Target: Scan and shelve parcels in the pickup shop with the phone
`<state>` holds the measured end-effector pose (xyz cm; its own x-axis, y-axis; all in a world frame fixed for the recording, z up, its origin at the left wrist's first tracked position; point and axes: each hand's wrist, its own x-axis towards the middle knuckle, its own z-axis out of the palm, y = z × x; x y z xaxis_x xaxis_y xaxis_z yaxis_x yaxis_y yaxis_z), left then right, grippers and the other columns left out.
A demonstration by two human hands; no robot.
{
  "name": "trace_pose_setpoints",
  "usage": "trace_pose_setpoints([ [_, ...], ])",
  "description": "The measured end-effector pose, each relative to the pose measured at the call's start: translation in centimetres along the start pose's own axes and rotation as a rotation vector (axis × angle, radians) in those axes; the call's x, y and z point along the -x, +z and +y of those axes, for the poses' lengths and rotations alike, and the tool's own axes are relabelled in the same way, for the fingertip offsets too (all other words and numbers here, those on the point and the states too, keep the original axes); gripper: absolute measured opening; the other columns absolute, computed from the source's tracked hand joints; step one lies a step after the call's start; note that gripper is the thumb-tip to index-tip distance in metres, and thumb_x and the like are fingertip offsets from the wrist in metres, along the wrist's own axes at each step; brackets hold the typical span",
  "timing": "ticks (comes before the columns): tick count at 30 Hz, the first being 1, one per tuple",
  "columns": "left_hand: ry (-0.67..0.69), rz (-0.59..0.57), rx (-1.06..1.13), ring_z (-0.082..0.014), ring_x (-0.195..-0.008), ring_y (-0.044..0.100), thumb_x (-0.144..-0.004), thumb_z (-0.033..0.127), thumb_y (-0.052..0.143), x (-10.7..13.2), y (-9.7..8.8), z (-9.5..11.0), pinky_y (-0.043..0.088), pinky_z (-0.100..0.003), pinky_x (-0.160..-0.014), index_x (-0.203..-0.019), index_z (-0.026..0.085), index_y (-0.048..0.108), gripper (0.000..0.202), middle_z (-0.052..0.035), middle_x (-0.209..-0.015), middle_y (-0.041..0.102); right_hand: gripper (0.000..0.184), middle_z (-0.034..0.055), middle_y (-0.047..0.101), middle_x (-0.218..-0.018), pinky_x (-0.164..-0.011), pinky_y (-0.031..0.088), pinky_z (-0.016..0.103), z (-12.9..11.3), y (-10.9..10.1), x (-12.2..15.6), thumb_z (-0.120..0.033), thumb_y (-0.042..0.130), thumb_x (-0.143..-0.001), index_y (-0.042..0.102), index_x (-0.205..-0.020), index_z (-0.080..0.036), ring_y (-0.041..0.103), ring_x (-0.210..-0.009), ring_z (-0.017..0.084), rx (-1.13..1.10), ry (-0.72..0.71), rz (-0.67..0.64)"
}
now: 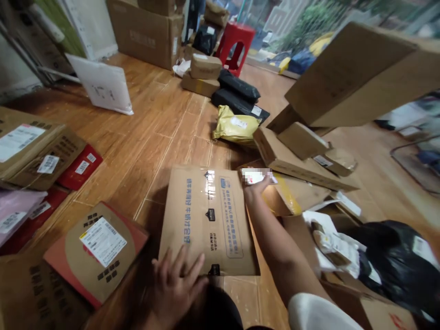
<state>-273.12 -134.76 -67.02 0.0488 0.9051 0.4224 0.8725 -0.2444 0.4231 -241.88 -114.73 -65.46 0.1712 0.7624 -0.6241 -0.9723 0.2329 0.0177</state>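
Observation:
A sealed brown cardboard box (199,206) with blue and black Chinese print lies on the wooden floor in front of me. My left hand (177,284) rests on its near edge, fingers spread flat on the cardboard. Past the box's far right corner, my right hand (259,184) is closed on a flat, phone-like device (254,176). Its bright white face is pixelated, so its details cannot be read. A patch of light glows on the taped brown carton (290,195) just right of that hand.
A red-and-brown box (103,247) and stacked parcels (34,146) stand left. Beyond lie a yellow bag (237,124), black packages (237,94) and a red stool (237,46). To the right are a large leaning carton (347,78) and a black plastic bag (395,261).

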Motion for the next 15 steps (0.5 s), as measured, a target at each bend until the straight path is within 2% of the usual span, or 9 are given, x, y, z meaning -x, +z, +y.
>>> trace_pose_setpoints([
  [1, 0.089, -0.098, -0.012, -0.0510, -0.130, 0.037, -0.064, 0.058, 0.074, -0.8, -0.2, 0.2, 0.023, -0.078, -0.099, -0.143, 0.047, 0.037, 0.088, -0.0138, -0.143, 0.044, 0.033, 0.0042, 0.073, -0.080, -0.058, 0.061, 0.034, 0.6, -0.7, -0.2, -0.041, 0.044, -0.086, 0.067, -0.091, -0.018, 0.072, -0.074, 0.019, 0.183, -0.038, -0.044],
  [3, 0.123, -0.257, -0.032, -0.0550, -0.134, 0.027, -0.053, 0.062, 0.079, -2.7, -0.3, 0.3, 0.022, -0.079, -0.098, -0.145, 0.037, 0.040, 0.103, -0.0200, -0.149, 0.037, 0.033, 0.0030, 0.073, -0.079, -0.058, 0.061, 0.035, 0.9, -2.7, 0.0, -0.045, 0.048, -0.082, 0.067, -0.092, -0.019, 0.072, -0.071, 0.020, 0.501, -0.130, -0.081],
  [5, 0.123, -0.287, -0.091, -0.0562, -0.135, 0.024, -0.049, 0.061, 0.082, -4.1, -0.2, 0.3, 0.023, -0.078, -0.097, -0.145, 0.028, 0.041, 0.110, -0.0276, -0.151, 0.031, 0.037, 0.0039, 0.074, -0.079, -0.063, 0.060, 0.034, -0.2, -5.7, 1.3, -0.047, 0.052, -0.079, 0.067, -0.095, -0.018, 0.071, -0.070, 0.019, 0.640, -0.148, -0.064],
  [7, 0.124, -0.314, -0.158, -0.0551, -0.136, 0.024, -0.051, 0.059, 0.082, -4.6, -0.2, 0.6, 0.022, -0.076, -0.100, -0.144, 0.025, 0.044, 0.106, -0.0297, -0.150, 0.030, 0.042, 0.0067, 0.074, -0.079, -0.067, 0.060, 0.036, -2.4, -9.4, 3.3, -0.052, 0.054, -0.075, 0.067, -0.093, -0.017, 0.072, -0.072, 0.021, 0.831, -0.139, -0.003],
  [11, 0.052, -0.421, -0.263, -0.0502, -0.140, 0.020, -0.060, 0.049, 0.080, -4.6, -1.3, 1.3, 0.018, -0.070, -0.106, -0.141, 0.024, 0.048, 0.090, -0.0265, -0.151, 0.032, 0.042, 0.0099, 0.070, -0.063, -0.059, 0.057, 0.040, -8.0, -15.9, 7.1, -0.055, 0.070, -0.065, 0.065, -0.075, -0.015, 0.069, -0.057, 0.027, 1.236, -0.123, 0.183],
  [13, 0.037, -0.459, -0.239, -0.0496, -0.137, 0.024, -0.061, 0.054, 0.077, -5.3, -1.7, 0.8, 0.018, -0.071, -0.106, -0.139, 0.027, 0.050, 0.087, -0.0234, -0.149, 0.035, 0.042, 0.0079, 0.063, -0.052, -0.052, 0.052, 0.040, -10.1, -17.7, 8.0, -0.055, 0.074, -0.061, 0.061, -0.065, -0.016, 0.063, -0.048, 0.027, 1.412, -0.202, 0.278],
  [15, -0.012, -0.493, -0.174, -0.0482, -0.132, 0.032, -0.063, 0.062, 0.071, -6.7, -1.8, -0.4, 0.020, -0.072, -0.105, -0.134, 0.030, 0.056, 0.079, -0.0200, -0.142, 0.042, 0.040, 0.0056, 0.059, -0.049, -0.053, 0.050, 0.039, -11.0, -18.6, 8.4, -0.055, 0.075, -0.059, 0.057, -0.063, -0.019, 0.062, -0.052, 0.027, 1.542, -0.365, 0.339],
])
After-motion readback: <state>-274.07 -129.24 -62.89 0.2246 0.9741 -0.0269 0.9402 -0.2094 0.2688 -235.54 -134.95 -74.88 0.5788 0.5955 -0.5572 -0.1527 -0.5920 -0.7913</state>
